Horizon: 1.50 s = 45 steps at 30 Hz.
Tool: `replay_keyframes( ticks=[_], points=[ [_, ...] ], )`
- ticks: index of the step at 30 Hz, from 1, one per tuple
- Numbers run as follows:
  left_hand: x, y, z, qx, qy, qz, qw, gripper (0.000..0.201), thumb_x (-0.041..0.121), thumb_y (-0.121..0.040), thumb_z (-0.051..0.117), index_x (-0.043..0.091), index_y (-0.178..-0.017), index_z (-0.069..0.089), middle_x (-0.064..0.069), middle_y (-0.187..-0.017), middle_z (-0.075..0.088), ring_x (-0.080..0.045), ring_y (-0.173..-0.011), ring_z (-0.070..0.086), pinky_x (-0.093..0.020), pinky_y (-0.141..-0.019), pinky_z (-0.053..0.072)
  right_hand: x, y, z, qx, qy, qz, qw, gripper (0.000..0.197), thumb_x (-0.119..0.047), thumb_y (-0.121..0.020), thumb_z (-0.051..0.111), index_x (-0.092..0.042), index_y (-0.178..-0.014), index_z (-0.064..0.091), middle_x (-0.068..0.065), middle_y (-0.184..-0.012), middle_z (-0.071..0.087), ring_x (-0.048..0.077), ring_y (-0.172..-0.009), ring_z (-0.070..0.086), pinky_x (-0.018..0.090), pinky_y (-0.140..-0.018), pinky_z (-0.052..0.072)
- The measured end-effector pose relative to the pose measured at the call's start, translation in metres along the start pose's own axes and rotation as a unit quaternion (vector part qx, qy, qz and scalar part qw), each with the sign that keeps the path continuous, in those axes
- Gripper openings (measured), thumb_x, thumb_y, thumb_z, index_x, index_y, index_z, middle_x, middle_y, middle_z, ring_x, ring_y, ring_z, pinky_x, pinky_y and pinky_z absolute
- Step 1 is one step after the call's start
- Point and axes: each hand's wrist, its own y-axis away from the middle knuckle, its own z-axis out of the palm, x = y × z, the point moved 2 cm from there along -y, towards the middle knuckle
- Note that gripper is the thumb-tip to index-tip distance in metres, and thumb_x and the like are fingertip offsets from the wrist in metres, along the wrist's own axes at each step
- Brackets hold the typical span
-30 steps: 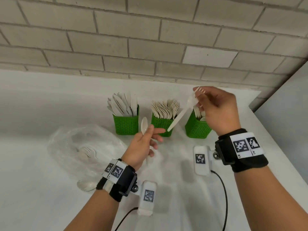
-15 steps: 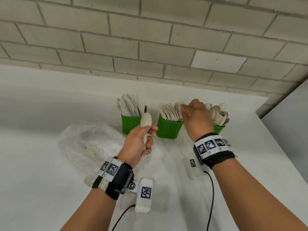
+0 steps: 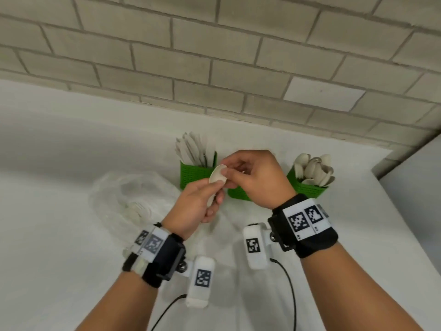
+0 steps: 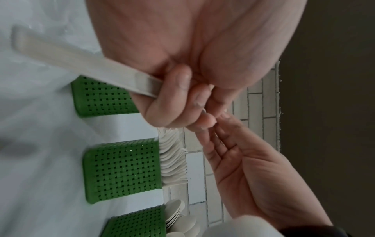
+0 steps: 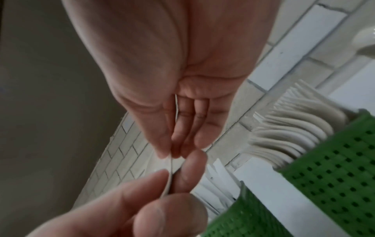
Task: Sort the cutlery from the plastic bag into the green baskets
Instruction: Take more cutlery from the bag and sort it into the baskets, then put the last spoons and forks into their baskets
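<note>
Now the left hand (image 3: 194,206) is gripping the handle of a pale plastic spoon (image 3: 217,177) above the white bench (image 3: 59,235); the right hand (image 3: 257,177) is pinching its bowl, both grips clamped; next, probably, carrying it to the far-right green woven basket (image 3: 307,189) of spoons.

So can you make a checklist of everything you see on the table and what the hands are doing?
Surface: white table, bare in front.
Job's things: three green baskets; left basket holds knives, middle basket forks, right basket spoons. Plastic bag lies left, some cutlery inside.
Clutter: nothing seen.
Grippers: left hand grips a spoon by its handle; right hand pinches its bowl.
Cables: black cables trail from the wrist cameras.
Surroundings: brick wall behind.
</note>
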Motion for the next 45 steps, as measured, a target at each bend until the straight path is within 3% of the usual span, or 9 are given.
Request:
replay_keyframes(
  ticks=[5, 8, 12, 20, 26, 30, 38, 42, 45],
  points=[
    [-0.009, -0.005, -0.010, 0.072, -0.040, 0.037, 0.996, 0.024, 0.022, -0.090, 0.066, 0.023, -0.114, 0.063, 0.003, -0.095, 0.066, -0.008, -0.087, 0.064, -0.025, -0.075, 0.048, -0.012, 0.011, -0.082, 0.176, 0.074, -0.054, 0.980, 0.011, -0.012, -0.087, 0.066, -0.020, -0.091, 0.072, 0.000, -0.087, 0.072, 0.012, -0.074, 0.066, 0.033, -0.075, 0.055],
    [-0.012, -0.004, -0.015, 0.088, -0.013, 0.030, 0.996, 0.026, 0.023, -0.086, 0.069, 0.021, -0.112, 0.063, -0.001, -0.099, 0.067, -0.012, -0.084, 0.066, -0.026, -0.070, 0.049, -0.020, 0.024, -0.151, 0.263, 0.173, -0.091, 0.945, 0.012, -0.016, -0.089, 0.064, -0.025, -0.093, 0.070, -0.004, -0.088, 0.068, 0.002, -0.071, 0.060, 0.022, -0.072, 0.051],
    [-0.012, -0.001, -0.011, 0.084, -0.016, 0.030, 0.996, 0.016, 0.013, -0.095, 0.058, 0.015, -0.109, 0.063, -0.004, -0.097, 0.066, -0.015, -0.077, 0.065, -0.030, -0.068, 0.049, 0.003, 0.021, -0.175, 0.230, 0.305, -0.119, 0.916, 0.012, -0.009, -0.090, 0.063, -0.010, -0.095, 0.074, -0.003, -0.090, 0.065, 0.003, -0.067, 0.053, 0.008, -0.068, 0.042],
    [0.001, 0.011, -0.017, 0.109, -0.020, 0.047, 0.993, 0.013, 0.011, -0.095, 0.057, 0.013, -0.107, 0.063, -0.004, -0.094, 0.067, -0.015, -0.073, 0.065, -0.029, -0.067, 0.049, 0.087, 0.017, -0.151, 0.117, 0.382, -0.049, 0.915, 0.020, 0.000, -0.085, 0.066, -0.017, -0.088, 0.077, 0.004, -0.094, 0.075, 0.028, -0.081, 0.066, 0.029, -0.079, 0.048],
    [0.021, 0.027, -0.058, 0.178, 0.013, 0.084, 0.980, 0.016, 0.019, -0.086, 0.065, 0.015, -0.102, 0.064, 0.001, -0.087, 0.070, -0.014, -0.067, 0.064, -0.022, -0.059, 0.051, 0.049, 0.018, -0.165, 0.208, 0.352, -0.073, 0.910, 0.016, -0.011, -0.092, 0.060, -0.015, -0.098, 0.074, 0.004, -0.093, 0.070, 0.015, -0.071, 0.053, 0.026, -0.073, 0.043],
    [0.026, 0.035, -0.079, 0.204, 0.005, 0.092, 0.975, 0.012, 0.013, -0.096, 0.055, 0.018, -0.100, 0.066, 0.001, -0.089, 0.070, -0.016, -0.071, 0.065, -0.025, -0.065, 0.052, 0.036, 0.010, -0.178, 0.253, 0.334, -0.069, 0.906, 0.016, -0.021, -0.093, 0.060, -0.020, -0.102, 0.073, 0.002, -0.087, 0.060, 0.005, -0.068, 0.043, 0.004, -0.072, 0.033],
    [0.025, 0.053, -0.119, 0.367, -0.211, 0.134, 0.896, 0.014, 0.008, -0.084, 0.072, 0.020, -0.087, 0.066, -0.002, -0.091, 0.066, -0.015, -0.083, 0.062, -0.030, -0.079, 0.051, 0.121, 0.020, -0.133, 0.105, 0.499, 0.055, 0.858, 0.028, -0.021, -0.083, 0.051, -0.019, -0.099, 0.075, 0.012, -0.111, 0.071, 0.042, -0.105, 0.056, 0.058, -0.088, 0.043],
    [0.012, 0.067, -0.141, 0.421, -0.448, -0.035, 0.788, 0.053, 0.033, -0.074, 0.082, 0.030, -0.120, 0.056, -0.010, -0.142, 0.037, -0.031, -0.132, 0.035, -0.040, -0.106, 0.031, 0.084, 0.009, -0.105, 0.178, 0.355, 0.061, 0.915, 0.046, -0.024, -0.083, 0.035, -0.012, -0.113, 0.068, 0.020, -0.114, 0.063, 0.040, -0.105, 0.056, 0.052, -0.095, 0.043],
    [0.000, 0.071, -0.139, 0.377, -0.446, -0.136, 0.800, 0.093, 0.030, -0.073, 0.084, 0.042, -0.146, 0.028, -0.014, -0.158, -0.002, -0.039, -0.143, 0.012, -0.054, -0.112, 0.027, 0.009, 0.014, -0.008, 0.064, 0.141, -0.039, 0.987, 0.023, -0.012, -0.093, 0.050, -0.012, -0.104, 0.070, 0.006, -0.101, 0.070, 0.014, -0.089, 0.063, 0.018, -0.082, 0.046]
  ],
)
